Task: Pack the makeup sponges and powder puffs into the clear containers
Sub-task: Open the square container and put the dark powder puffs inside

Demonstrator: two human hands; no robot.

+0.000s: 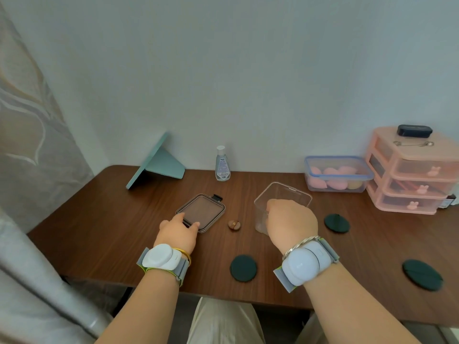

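We seem to be readying the box — our left hand (177, 230) pinches the lid (202, 211), our right hand (290, 219) grips the clear container (285, 194) — next, probably fetching a powder puff (243, 268).

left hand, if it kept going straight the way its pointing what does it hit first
The left hand holds the near corner of the clear lid, so the lid comes first. Past it, roughly in line, stands the sanitizer bottle, though depth is unclear.

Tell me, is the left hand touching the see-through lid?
Touching. The head view shows the left hand pinching the near corner of the clear lid.
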